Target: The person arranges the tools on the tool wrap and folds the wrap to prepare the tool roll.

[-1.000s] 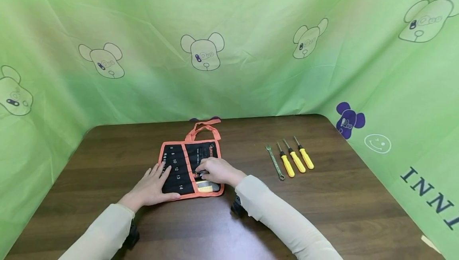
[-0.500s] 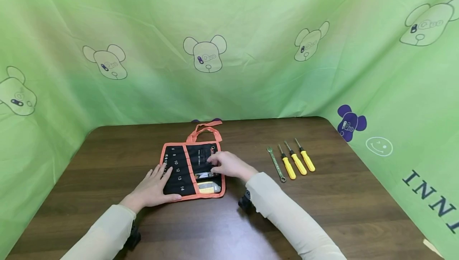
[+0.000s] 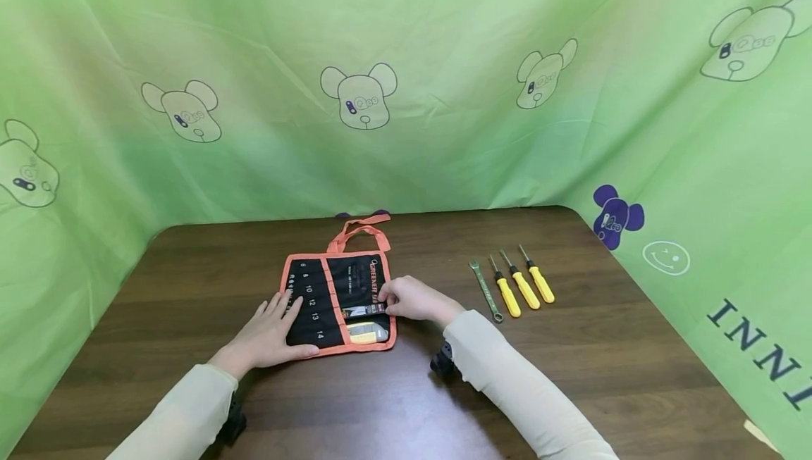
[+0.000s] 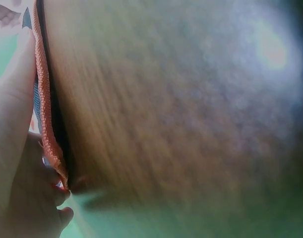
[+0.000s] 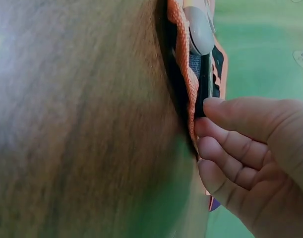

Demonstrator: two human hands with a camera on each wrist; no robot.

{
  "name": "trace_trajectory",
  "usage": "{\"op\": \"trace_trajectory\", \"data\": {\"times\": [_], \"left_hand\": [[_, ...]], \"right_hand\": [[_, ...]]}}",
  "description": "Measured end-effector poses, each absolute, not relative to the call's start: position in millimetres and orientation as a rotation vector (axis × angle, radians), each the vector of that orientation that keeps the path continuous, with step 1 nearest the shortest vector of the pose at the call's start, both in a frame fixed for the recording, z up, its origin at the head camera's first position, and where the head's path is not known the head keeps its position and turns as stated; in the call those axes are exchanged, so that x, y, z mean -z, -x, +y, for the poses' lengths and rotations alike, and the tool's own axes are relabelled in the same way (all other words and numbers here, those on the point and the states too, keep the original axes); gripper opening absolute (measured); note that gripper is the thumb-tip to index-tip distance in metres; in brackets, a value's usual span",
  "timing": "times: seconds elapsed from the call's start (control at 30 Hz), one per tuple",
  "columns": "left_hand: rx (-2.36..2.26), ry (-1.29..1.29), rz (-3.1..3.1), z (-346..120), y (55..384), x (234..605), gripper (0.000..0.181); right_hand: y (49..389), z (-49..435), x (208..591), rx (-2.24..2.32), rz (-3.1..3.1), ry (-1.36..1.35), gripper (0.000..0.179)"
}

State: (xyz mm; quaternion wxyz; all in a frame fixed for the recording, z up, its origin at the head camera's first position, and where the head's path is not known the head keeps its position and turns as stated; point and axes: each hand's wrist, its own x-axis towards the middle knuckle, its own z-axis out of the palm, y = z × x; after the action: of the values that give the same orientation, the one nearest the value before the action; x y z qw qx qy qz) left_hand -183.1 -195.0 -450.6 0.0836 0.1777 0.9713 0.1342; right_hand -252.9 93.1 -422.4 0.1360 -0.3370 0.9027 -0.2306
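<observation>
A black tool pouch (image 3: 315,305) with orange edging lies on the table in the head view. My left hand (image 3: 269,330) rests flat on its left side, fingers spread. At the pouch's right edge, my right hand (image 3: 415,299) pinches the end of a slim black case (image 3: 364,311) with a printed label, which sits in the right-hand pocket column. The right wrist view shows my thumb (image 5: 235,111) on that case's end, fingers curled below. Beside the case lies a yellow and grey utility knife (image 3: 368,333), its left end inside a pocket.
A combination wrench (image 3: 486,292) and three yellow-handled screwdrivers (image 3: 523,288) lie side by side to the right of my right hand. Orange straps (image 3: 360,233) stretch from the pouch's far edge. A green printed cloth (image 3: 406,164) hangs around the wooden table (image 3: 355,411).
My right hand has moved right, from over the pouch's middle to its right edge, uncovering the black case. My left hand has stayed in place.
</observation>
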Motion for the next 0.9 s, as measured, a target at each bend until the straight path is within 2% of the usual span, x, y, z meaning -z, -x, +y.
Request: {"op": "trace_trajectory", "data": {"times": [0.43,0.9], "left_hand": [[-0.415,-0.526,2.896,-195.2,182.0,450.7,0.105],[-0.415,-0.552,2.918,-194.4,182.6,450.6,0.104]], "right_hand": [[247.9,71.5,425.9,0.576,2.64,1.128,0.013],[239.0,38.5,425.3,0.686,2.589,1.14,0.013]]}}
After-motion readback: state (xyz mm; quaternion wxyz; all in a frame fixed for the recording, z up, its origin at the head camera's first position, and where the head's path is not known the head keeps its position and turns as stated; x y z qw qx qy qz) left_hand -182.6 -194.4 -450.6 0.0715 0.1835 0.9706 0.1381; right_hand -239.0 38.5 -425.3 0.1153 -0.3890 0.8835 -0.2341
